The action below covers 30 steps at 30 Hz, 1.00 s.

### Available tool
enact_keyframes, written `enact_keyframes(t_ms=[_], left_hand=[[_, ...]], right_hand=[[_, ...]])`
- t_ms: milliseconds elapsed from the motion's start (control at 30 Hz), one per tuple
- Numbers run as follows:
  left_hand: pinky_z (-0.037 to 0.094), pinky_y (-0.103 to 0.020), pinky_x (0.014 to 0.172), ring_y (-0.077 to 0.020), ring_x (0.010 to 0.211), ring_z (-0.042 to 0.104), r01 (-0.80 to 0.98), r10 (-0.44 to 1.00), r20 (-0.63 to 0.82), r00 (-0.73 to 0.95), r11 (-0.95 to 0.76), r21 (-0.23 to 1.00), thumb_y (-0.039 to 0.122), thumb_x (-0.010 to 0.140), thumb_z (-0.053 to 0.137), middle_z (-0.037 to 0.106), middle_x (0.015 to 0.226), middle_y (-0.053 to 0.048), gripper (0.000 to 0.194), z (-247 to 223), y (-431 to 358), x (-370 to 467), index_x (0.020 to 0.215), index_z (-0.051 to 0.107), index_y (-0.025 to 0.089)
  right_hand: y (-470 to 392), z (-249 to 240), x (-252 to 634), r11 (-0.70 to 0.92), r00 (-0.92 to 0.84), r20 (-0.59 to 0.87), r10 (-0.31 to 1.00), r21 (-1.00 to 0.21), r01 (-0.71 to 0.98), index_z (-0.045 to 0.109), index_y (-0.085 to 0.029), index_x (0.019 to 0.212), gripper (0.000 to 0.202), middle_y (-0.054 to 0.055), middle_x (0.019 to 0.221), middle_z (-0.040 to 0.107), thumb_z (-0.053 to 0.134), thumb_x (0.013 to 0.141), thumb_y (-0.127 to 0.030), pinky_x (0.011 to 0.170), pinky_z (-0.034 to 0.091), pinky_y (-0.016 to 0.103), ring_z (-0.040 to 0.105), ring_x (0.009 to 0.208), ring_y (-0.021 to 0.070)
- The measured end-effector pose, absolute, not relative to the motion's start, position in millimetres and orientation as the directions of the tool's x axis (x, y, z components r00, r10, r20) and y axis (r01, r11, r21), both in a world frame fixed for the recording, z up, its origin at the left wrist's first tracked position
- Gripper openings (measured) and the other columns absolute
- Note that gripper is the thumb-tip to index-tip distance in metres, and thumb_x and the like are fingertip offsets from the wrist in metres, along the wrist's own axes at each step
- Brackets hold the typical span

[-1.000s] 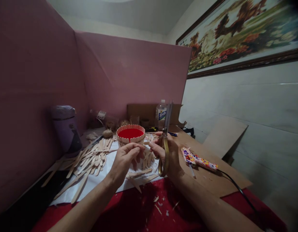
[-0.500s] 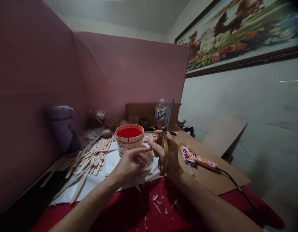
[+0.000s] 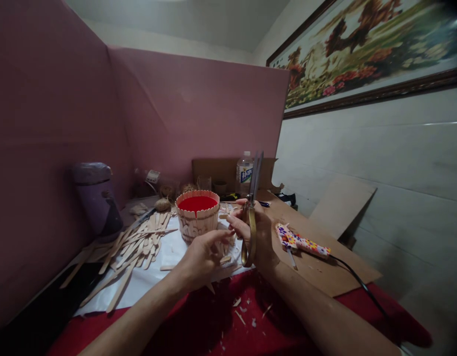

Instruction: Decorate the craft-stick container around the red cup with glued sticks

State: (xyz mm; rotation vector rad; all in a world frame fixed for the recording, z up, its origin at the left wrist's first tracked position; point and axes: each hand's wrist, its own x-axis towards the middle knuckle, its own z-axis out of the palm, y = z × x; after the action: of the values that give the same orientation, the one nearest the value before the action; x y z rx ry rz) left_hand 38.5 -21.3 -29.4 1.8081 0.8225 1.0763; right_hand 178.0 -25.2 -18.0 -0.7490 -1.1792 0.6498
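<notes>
- A purple flask (image 3: 98, 205) stands upright at the far left.
- Beside it, loose sticks (image 3: 149, 242) lie heaped, partly on white paper (image 3: 172, 249).
- The tub (image 3: 197, 225), red inside and walled with sticks, stands upright on the paper, just beyond the left hand (image 3: 202, 256).
- That hand's fingers are bent, thumb and forefinger near the right hand; whether they grip anything, I cannot tell.
- A short wooden piece (image 3: 224, 216) juts from the right hand's pinch, just right of the tub.
- The scissors (image 3: 252, 222) point up, handles clasped in the right hand (image 3: 263, 235).
- A flowered glue gun (image 3: 304, 244) lies on cardboard (image 3: 347, 272).
</notes>
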Motion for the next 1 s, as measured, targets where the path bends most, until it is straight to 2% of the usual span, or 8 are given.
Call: enact_keyframes(t_ms=[33,133,233,333,433,667,867,1000], left_hand=[[0.042,-0.019,0.05,-0.0097,0.056,0.055,0.088,0.852,0.338,0.401,-0.403,0.911,0.007,0.059,0.063,0.071,0.073,-0.003,0.032,-28.7,-21.6,38.9,0.088,0.073,0.018],[0.035,-0.018,0.037,-0.0083,0.039,0.047,0.071,0.902,0.275,0.334,-0.315,0.946,0.02,0.069,0.063,0.063,0.054,-0.001,0.01,-26.4,-20.6,37.4,0.071,0.071,0.015],[0.031,-0.018,0.032,-0.0069,0.033,0.041,0.054,0.924,0.335,0.186,-0.35,0.935,0.033,0.076,0.062,0.059,0.051,0.001,0.02,-24.5,-18.2,33.2,0.079,0.069,0.014],[0.042,-0.019,0.044,-0.008,0.049,0.052,0.063,0.846,0.529,0.069,-0.533,0.844,0.031,0.076,0.064,0.066,0.072,-0.002,0.023,-23.5,-16.1,30.4,0.092,0.069,0.016],[0.047,-0.02,0.057,-0.0115,0.065,0.058,0.115,0.787,0.607,0.112,-0.617,0.778,0.028,0.076,0.064,0.066,0.074,-0.004,0.015,-23.3,-14.6,30.1,0.08,0.072,0.015],[0.04,-0.02,0.034,-0.0103,0.044,0.05,-0.021,0.936,0.257,0.24,-0.26,0.965,0.033,0.066,0.072,0.06,0.056,-0.001,0.025,-15.0,-19.0,30.0,0.077,0.072,0.011],[0.04,-0.02,0.031,-0.0091,0.038,0.049,-0.112,0.947,0.142,0.288,-0.114,0.987,0.033,0.06,0.076,0.061,0.053,-0.002,0.026,-8.7,-23.5,30.5,0.065,0.068,0.009],[0.039,-0.019,0.031,-0.0078,0.037,0.048,-0.28,0.96,0.134,0.247,-0.062,0.958,0.032,0.062,0.076,0.063,0.055,-0.003,0.025,-6.6,-21.7,27.4,0.066,0.067,0.009]], right_hand=[[-25.4,-17.5,178.0,0.6,0.256,0.57,0.781,-0.798,-0.053,0.051,-0.02,0.099,0.037,-0.006,0.067,0.059,0.072,0.069,-0.028,0.05,0.041,0.024,0.054,0.053,0.0108],[-26.3,-16.3,178.4,0.608,0.244,0.589,0.771,-0.794,-0.004,0.052,-0.02,0.099,0.035,-0.006,0.066,0.059,0.071,0.07,-0.028,0.052,0.041,0.024,0.054,0.054,0.0108],[-27.3,-16.6,178.4,0.612,0.2,0.605,0.77,-0.79,0.032,0.052,-0.02,0.098,0.034,-0.005,0.067,0.059,0.07,0.071,-0.027,0.056,0.044,0.025,0.055,0.057,0.0118],[-26.4,-20.7,176.8,0.616,0.119,0.616,0.779,-0.787,0.04,0.053,-0.02,0.097,0.032,-0.005,0.068,0.059,0.071,0.071,-0.026,0.055,0.044,0.024,0.055,0.058,0.012],[-24.0,-27.2,173.9,0.639,0.057,0.642,0.765,-0.767,0.059,0.053,-0.021,0.097,0.031,-0.004,0.07,0.059,0.07,0.071,-0.023,0.056,0.045,0.023,0.055,0.06,0.0119],[-27.1,-25.1,173.6,0.64,0.077,0.649,0.757,-0.76,0.117,0.053,-0.022,0.097,0.028,-0.005,0.069,0.058,0.068,0.074,-0.026,0.054,0.047,0.023,0.056,0.057,0.0117],[-32.3,-15.8,175.1,0.595,0.122,0.602,0.789,-0.799,0.091,0.054,-0.021,0.098,0.032,-0.004,0.067,0.058,0.068,0.075,-0.037,0.056,0.048,0.025,0.057,0.059,0.0129],[-28.9,-19.3,173.3,0.55,0.05,0.548,0.835,-0.835,-0.03,0.056,-0.02,0.102,0.042,-0.004,0.065,0.057,0.068,0.074,-0.049,0.046,0.042,0.022,0.05,0.05,0.0103]])
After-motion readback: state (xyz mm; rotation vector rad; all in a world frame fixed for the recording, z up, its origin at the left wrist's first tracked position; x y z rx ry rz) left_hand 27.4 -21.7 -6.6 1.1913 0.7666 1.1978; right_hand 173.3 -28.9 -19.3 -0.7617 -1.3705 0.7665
